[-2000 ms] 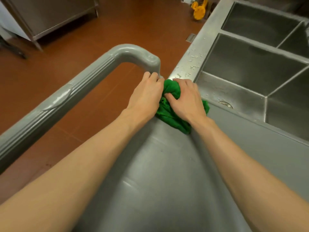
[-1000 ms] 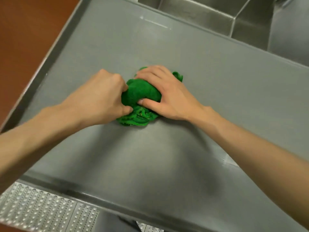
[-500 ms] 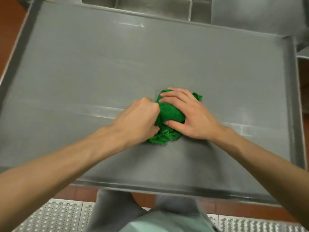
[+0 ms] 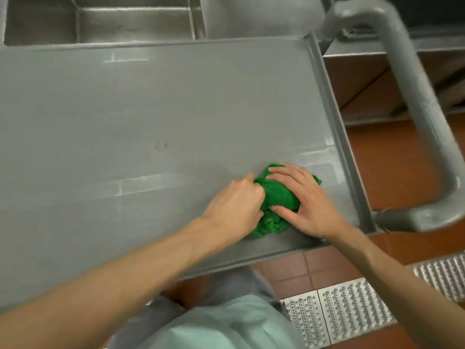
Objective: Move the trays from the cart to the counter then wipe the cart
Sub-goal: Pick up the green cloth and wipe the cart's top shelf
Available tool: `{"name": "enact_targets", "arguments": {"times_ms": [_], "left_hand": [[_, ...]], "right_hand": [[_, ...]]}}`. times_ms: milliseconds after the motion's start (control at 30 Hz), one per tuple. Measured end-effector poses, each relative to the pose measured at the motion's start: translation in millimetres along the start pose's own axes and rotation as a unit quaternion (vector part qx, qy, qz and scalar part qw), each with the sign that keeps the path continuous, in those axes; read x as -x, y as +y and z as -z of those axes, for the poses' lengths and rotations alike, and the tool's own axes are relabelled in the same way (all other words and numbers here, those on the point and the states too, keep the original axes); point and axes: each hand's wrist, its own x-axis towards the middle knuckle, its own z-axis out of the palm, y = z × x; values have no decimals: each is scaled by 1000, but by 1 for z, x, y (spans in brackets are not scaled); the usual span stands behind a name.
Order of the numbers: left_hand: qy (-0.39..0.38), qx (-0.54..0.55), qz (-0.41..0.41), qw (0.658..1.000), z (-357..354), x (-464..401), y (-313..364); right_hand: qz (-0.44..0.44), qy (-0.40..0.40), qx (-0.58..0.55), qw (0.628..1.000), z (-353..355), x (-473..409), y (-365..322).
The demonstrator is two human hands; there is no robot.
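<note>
A bunched green cloth (image 4: 279, 197) lies on the grey cart top (image 4: 151, 117), near its front right corner. My left hand (image 4: 234, 205) grips the cloth's left side with curled fingers. Pressed flat over the cloth's right side is my right hand (image 4: 304, 200), fingers spread across it. The cart's raised right rim (image 4: 337, 137) runs just to the right of my hands. No trays are in view.
The cart's thick grey handle (image 4: 412, 79) loops out on the right over red floor tiles. A steel sink basin (image 4: 100, 18) borders the cart's far edge. A perforated metal floor grate (image 4: 352, 311) lies at the lower right, beside my legs.
Both hands have dragged the cloth across the cart top from the far left corner toward the front right corner. The view has swung right, so the right handle shows.
</note>
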Motion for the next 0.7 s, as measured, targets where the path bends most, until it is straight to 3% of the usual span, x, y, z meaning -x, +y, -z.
{"name": "enact_targets", "arguments": {"times_ms": [133, 300, 500, 700], "left_hand": [[31, 22, -79, 996, -24, -14, 41], [52, 40, -96, 993, -30, -12, 48], [38, 63, -87, 994, -26, 11, 17], [29, 99, -58, 993, -18, 59, -60]], "right_hand": [[-117, 73, 26, 990, 11, 61, 11], [-225, 136, 44, 964, -3, 83, -10], [-243, 141, 54, 958, -27, 73, -50], [-219, 103, 49, 969, -67, 39, -119]]}}
